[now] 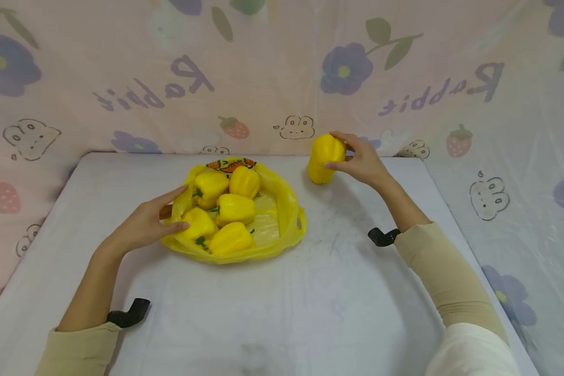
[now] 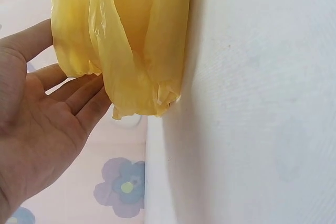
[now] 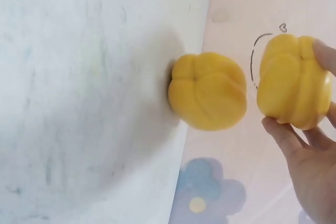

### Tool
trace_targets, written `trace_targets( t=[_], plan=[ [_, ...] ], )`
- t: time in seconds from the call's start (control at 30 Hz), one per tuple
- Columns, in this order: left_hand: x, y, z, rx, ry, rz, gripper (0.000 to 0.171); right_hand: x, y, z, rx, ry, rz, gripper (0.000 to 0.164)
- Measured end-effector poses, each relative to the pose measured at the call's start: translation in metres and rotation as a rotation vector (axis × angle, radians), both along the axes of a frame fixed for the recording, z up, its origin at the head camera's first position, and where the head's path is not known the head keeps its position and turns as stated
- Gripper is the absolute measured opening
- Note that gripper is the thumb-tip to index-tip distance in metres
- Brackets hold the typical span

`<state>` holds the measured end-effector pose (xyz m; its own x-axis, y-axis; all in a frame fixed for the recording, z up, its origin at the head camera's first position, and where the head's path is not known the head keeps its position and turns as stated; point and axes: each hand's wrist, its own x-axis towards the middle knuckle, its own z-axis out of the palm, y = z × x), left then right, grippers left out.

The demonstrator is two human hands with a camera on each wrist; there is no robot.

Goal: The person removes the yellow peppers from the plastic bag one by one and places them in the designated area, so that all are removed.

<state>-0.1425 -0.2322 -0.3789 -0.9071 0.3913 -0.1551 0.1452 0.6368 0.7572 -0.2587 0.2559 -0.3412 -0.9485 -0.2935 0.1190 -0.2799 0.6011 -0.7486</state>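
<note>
**A yellow pepper (image 1: pixel 330 148) in the right hand (image 1: pixel 359 161), held above a second pepper (image 3: pixel 207 92)**

At upper centre-right of the head frame, the right hand has its thumb and fingers curled round opposite sides of the yellow pepper. The right wrist view shows a gap between it and the second pepper, which rests on the table (image 1: pixel 338 308) near the back edge.

The left hand (image 1: pixel 145 222), left of centre, is spread, its thumb and fingers lightly bent against the side of the yellow bag (image 1: pixel 291 209); it seems to steady the bag rather than grip it. Five peppers (image 1: pixel 236 210) with green stems lie in the open bag at the middle of the frame.

The step in hand looks like handling peppers singly outside the bag. The next move seems to call for a sure hold on the lifted pepper and care not to knock the one beneath.

Farther out, the backdrop (image 1: pixel 263 68) carries the word "Rabbit" twice, upper left of centre and upper right, mirror-reversed. The bag's far rim bears an orange and dark print (image 1: pixel 230 165), too crumpled to read. No label shows on the peppers.
</note>
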Motion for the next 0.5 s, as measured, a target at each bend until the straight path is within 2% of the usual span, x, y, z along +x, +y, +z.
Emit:
trace_targets(
  t=[0.13, 0.5],
  plan=[
    [-0.001, 0.0, 0.0, 0.013, 0.005, -0.016, 0.087, -0.002, 0.009, -0.002, -0.003, -0.002, -0.039, 0.079],
    [-0.001, -0.002, -0.003, 0.021, -0.014, -0.009, 0.087, -0.007, 0.026, -0.011, 0.014, -0.047, -0.108, 0.081]
  ],
)
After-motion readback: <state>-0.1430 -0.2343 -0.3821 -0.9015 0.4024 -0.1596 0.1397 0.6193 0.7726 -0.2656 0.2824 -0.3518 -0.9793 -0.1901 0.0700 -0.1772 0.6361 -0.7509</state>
